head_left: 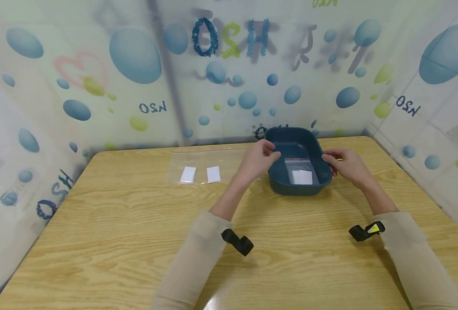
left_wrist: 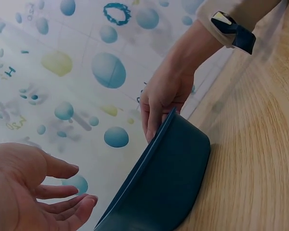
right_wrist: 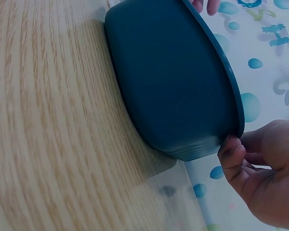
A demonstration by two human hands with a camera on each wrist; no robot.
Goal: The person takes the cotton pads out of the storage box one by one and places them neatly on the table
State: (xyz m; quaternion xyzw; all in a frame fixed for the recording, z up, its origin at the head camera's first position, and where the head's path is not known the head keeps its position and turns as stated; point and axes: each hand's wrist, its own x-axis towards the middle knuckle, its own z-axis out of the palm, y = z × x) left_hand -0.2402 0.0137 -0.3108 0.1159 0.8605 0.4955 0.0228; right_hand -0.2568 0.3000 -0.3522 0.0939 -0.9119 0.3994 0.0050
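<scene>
A dark blue plastic basin (head_left: 295,189) stands on the wooden table, near its back edge. Inside it lies a clear zip bag (head_left: 299,165) with white cards (head_left: 305,177) in it. My right hand (head_left: 347,165) pinches the basin's right rim between thumb and fingers, as the right wrist view shows. Above the left rim hovers my left hand (head_left: 257,159), its fingers loosely bent and holding nothing; in the left wrist view a gap separates its fingertips (left_wrist: 89,199) from the basin.
Left of the basin a larger clear zip bag (head_left: 199,158) lies flat, partly behind the left hand, with two white cards (head_left: 213,174) in it. Walls covered with a bubble-patterned sheet (head_left: 229,99) rise behind the table (head_left: 116,232) and at its sides.
</scene>
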